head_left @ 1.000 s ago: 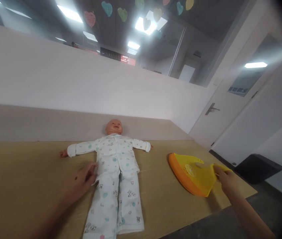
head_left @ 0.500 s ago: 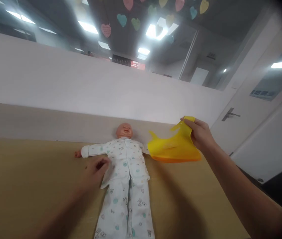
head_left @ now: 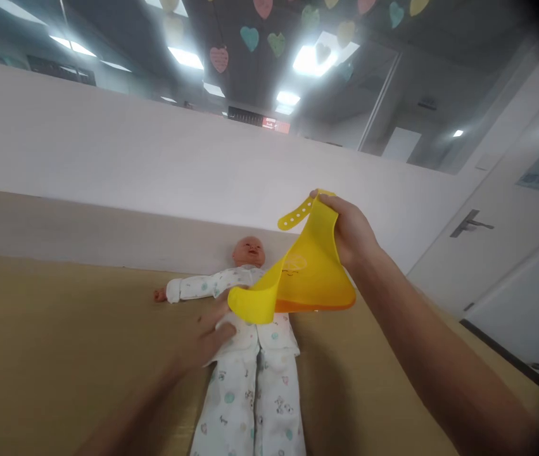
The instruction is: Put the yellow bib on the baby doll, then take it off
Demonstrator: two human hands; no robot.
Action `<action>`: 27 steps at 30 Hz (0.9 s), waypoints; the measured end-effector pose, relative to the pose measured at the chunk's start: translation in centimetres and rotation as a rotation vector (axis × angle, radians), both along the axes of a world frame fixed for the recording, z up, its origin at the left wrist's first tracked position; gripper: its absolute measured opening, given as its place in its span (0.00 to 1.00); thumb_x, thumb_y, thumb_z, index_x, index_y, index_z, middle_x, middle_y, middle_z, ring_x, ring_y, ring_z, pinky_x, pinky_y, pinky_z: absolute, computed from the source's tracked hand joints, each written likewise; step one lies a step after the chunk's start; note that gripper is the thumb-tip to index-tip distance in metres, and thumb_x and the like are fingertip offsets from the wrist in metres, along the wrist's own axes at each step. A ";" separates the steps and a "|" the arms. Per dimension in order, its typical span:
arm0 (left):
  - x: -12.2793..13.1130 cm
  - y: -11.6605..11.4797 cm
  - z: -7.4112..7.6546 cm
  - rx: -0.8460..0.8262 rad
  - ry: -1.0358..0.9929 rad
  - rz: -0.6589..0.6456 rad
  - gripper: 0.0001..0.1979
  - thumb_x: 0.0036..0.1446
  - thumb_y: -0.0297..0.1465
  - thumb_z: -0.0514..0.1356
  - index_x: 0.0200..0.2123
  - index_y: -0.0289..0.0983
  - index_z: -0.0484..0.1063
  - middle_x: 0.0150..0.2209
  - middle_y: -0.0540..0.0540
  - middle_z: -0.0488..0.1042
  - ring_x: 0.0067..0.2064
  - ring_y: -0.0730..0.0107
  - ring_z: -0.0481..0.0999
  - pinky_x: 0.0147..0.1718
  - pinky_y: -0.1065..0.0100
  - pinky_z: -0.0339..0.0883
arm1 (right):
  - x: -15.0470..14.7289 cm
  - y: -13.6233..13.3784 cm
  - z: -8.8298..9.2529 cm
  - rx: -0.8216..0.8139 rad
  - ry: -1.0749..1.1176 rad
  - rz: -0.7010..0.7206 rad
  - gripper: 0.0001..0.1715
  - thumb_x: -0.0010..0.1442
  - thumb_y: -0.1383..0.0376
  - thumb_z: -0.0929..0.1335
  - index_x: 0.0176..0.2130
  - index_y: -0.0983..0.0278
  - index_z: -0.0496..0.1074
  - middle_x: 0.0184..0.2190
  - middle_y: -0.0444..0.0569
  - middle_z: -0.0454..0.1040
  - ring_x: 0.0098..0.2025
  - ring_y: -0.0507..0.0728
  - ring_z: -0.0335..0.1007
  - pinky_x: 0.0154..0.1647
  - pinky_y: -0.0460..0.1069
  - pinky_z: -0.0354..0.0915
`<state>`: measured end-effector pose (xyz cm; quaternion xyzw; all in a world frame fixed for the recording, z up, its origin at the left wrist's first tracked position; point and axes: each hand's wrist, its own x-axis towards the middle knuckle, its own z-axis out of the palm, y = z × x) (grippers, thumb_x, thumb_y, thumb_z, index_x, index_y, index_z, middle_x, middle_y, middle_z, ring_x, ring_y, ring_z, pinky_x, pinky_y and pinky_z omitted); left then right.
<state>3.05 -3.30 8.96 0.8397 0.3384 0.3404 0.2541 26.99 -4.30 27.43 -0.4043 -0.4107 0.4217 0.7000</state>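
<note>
A yellow baby bib (head_left: 314,259) with an orange lower edge and a strap with several holes hangs from my right hand (head_left: 355,231), whose fingers are closed on its upper neck part. The bib is held above the chest of a baby doll (head_left: 238,342) and hides part of its torso and one arm. The doll lies on its back in white patterned pyjamas. My left hand (head_left: 212,332), somewhat blurred, is at the bib's left end with fingers apart; the fingertips are partly behind the bib, and I cannot tell whether they touch it.
Under the doll is a tan tabletop (head_left: 69,354). A white wall (head_left: 131,158) rises behind it, with a window and hanging paper hearts (head_left: 250,38) above. At the right is a white door with a metal handle (head_left: 471,223).
My right hand has brought the bib leftward over the doll's torso. My left hand has opened its fingers and moved right to the bib's end. The view has shifted slightly.
</note>
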 end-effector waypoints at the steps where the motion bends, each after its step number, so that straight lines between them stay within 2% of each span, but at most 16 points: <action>1: 0.0 -0.6 -0.2 0.045 0.048 -0.071 0.26 0.60 0.35 0.50 0.62 0.42 0.59 0.65 0.42 0.57 0.65 0.52 0.56 0.60 0.53 0.58 | -0.3 -0.2 0.1 -0.001 0.002 0.019 0.12 0.48 0.65 0.69 0.36 0.64 0.71 0.26 0.43 0.65 0.23 0.49 0.59 0.23 0.45 0.61; 3: 0.5 -1.5 -0.3 0.131 0.108 -0.107 0.33 0.59 0.36 0.54 0.67 0.45 0.47 0.69 0.43 0.46 0.68 0.50 0.46 0.62 0.49 0.51 | -0.9 -0.7 0.4 0.009 -0.024 0.075 0.11 0.49 0.64 0.69 0.36 0.63 0.71 0.25 0.43 0.65 0.23 0.49 0.59 0.24 0.46 0.62; 6: 2.4 -1.7 -0.1 0.273 0.091 0.031 0.39 0.59 0.38 0.56 0.68 0.46 0.39 0.69 0.41 0.43 0.69 0.48 0.43 0.62 0.44 0.50 | -1.8 -1.6 0.9 0.050 -0.089 0.145 0.10 0.50 0.63 0.69 0.35 0.62 0.70 0.25 0.43 0.64 0.23 0.49 0.59 0.24 0.46 0.61; 10: 5.1 -0.8 0.5 0.467 -0.028 0.190 0.31 0.61 0.31 0.53 0.66 0.43 0.48 0.66 0.37 0.52 0.66 0.48 0.50 0.61 0.44 0.51 | -2.5 -2.6 1.4 0.092 -0.134 0.150 0.09 0.51 0.62 0.69 0.34 0.63 0.71 0.24 0.43 0.62 0.23 0.48 0.57 0.22 0.44 0.58; 14: 6.0 0.2 1.9 0.532 -0.201 0.152 0.23 0.59 0.30 0.53 0.58 0.37 0.62 0.59 0.34 0.63 0.62 0.49 0.60 0.59 0.47 0.55 | -2.3 -3.5 1.8 0.082 -0.116 0.150 0.07 0.51 0.63 0.69 0.33 0.64 0.71 0.24 0.42 0.61 0.22 0.47 0.53 0.18 0.42 0.54; 16: 5.7 0.4 2.9 0.429 -0.330 0.106 0.17 0.60 0.31 0.53 0.52 0.37 0.68 0.53 0.37 0.71 0.56 0.54 0.68 0.55 0.54 0.61 | -1.8 -3.7 1.8 0.082 -0.098 0.142 0.07 0.51 0.63 0.69 0.33 0.63 0.70 0.25 0.42 0.62 0.23 0.47 0.55 0.19 0.42 0.55; 18: 5.0 0.4 4.3 0.249 -0.435 0.078 0.13 0.60 0.30 0.53 0.47 0.38 0.71 0.47 0.42 0.76 0.49 0.59 0.74 0.48 0.61 0.67 | -1.0 -3.6 1.6 0.082 -0.092 0.139 0.08 0.51 0.63 0.69 0.33 0.63 0.70 0.25 0.43 0.63 0.24 0.48 0.57 0.21 0.43 0.59; 19: 4.6 0.4 5.2 0.142 -0.443 0.057 0.13 0.59 0.29 0.54 0.47 0.39 0.71 0.46 0.45 0.76 0.47 0.61 0.75 0.45 0.63 0.69 | -0.5 -3.5 1.4 0.078 -0.093 0.144 0.08 0.50 0.63 0.69 0.33 0.63 0.69 0.25 0.43 0.63 0.24 0.48 0.59 0.22 0.44 0.60; 22: 3.1 0.4 7.8 -0.051 -0.574 0.064 0.07 0.55 0.31 0.59 0.36 0.38 0.75 0.41 0.48 0.78 0.41 0.62 0.77 0.36 0.68 0.71 | 0.8 -3.2 0.7 0.062 -0.083 0.163 0.08 0.51 0.61 0.68 0.31 0.62 0.66 0.24 0.43 0.63 0.23 0.50 0.61 0.24 0.46 0.63; 25: 1.9 1.1 9.7 -0.340 -0.655 0.028 0.11 0.53 0.38 0.62 0.33 0.36 0.76 0.32 0.47 0.79 0.31 0.65 0.76 0.27 0.68 0.70 | 1.6 -2.9 -0.3 0.076 -0.031 0.193 0.09 0.51 0.61 0.68 0.29 0.62 0.63 0.22 0.42 0.61 0.22 0.49 0.59 0.22 0.44 0.61; 27: 1.4 2.0 10.2 -0.512 -0.631 -0.032 0.13 0.52 0.40 0.63 0.33 0.35 0.76 0.28 0.47 0.78 0.27 0.66 0.75 0.24 0.69 0.69 | 1.9 -2.4 -1.2 0.078 0.028 0.223 0.08 0.50 0.62 0.68 0.28 0.62 0.63 0.21 0.41 0.60 0.22 0.48 0.59 0.21 0.43 0.60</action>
